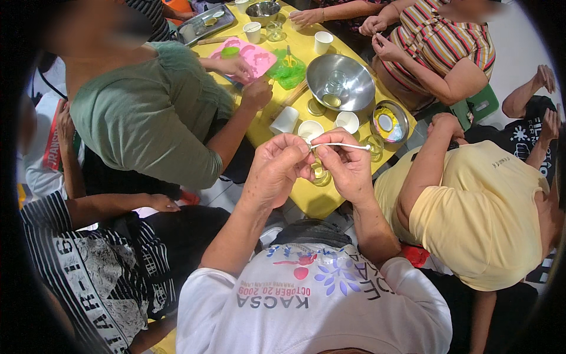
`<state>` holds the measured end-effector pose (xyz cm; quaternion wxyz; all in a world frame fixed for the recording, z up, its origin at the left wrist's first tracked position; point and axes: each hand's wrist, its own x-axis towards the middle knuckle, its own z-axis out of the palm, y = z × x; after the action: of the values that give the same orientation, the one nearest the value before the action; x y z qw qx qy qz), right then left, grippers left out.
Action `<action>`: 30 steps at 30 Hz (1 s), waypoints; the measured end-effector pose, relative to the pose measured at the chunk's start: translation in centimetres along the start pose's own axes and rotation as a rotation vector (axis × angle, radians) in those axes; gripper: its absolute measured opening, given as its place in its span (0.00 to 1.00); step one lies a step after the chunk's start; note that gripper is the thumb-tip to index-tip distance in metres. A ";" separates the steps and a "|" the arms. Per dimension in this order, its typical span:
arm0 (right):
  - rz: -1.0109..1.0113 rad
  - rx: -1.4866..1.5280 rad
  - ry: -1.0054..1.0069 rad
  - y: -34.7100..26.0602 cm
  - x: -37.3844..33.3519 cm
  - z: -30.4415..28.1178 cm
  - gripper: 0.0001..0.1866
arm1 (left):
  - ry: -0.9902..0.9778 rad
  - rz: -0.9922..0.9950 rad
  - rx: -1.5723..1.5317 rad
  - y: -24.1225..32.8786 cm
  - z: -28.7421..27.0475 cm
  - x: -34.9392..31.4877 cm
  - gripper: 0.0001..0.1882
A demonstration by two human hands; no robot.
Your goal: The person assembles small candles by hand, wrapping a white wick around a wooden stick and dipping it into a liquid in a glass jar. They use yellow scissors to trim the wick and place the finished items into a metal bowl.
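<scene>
Both hands are meeting above the near end of a yellow table (306,194). The left hand (277,165) is closing its fingertips on one end of a thin white string (342,145); the right hand (348,165) is pinching the same string a little farther along, so the free end is sticking out to the right over the table. Just beyond the knuckles, white paper cups (311,128) are standing beside a small clear glass jar (375,144). Farther along the table, a large steel bowl (341,82) is holding a glass, with a small round metal tray (390,122) near its right side. A green plastic bag (288,72) and a pink mold (250,56) are lying near the middle. A person in a green shirt (141,112) is leaning in from the left, touching the pink mold, and a person in a yellow shirt (471,206) is sitting at the right.
</scene>
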<state>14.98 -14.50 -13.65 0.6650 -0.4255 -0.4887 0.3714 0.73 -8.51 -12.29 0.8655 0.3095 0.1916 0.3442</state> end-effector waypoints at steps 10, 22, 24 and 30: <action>-0.163 -0.226 -0.005 -1.9 0.2 0.5 0.06 | -0.108 -0.001 -0.082 0.3 -0.1 -0.3 0.04; -0.339 -0.378 -0.039 -3.3 0.3 0.8 0.07 | -0.178 0.053 -0.070 0.3 -0.2 -0.6 0.05; -0.290 -0.350 -0.029 -3.4 0.2 0.7 0.07 | -0.155 0.050 -0.045 0.4 0.0 -0.7 0.04; -0.228 -0.294 -0.033 -3.1 0.1 0.2 0.06 | -0.083 0.188 0.126 0.4 0.9 -1.2 0.04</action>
<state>15.03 -15.50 -10.68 0.6253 -0.4539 -0.5937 0.2250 0.27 -9.51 -11.22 0.8154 0.3939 0.1470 0.3980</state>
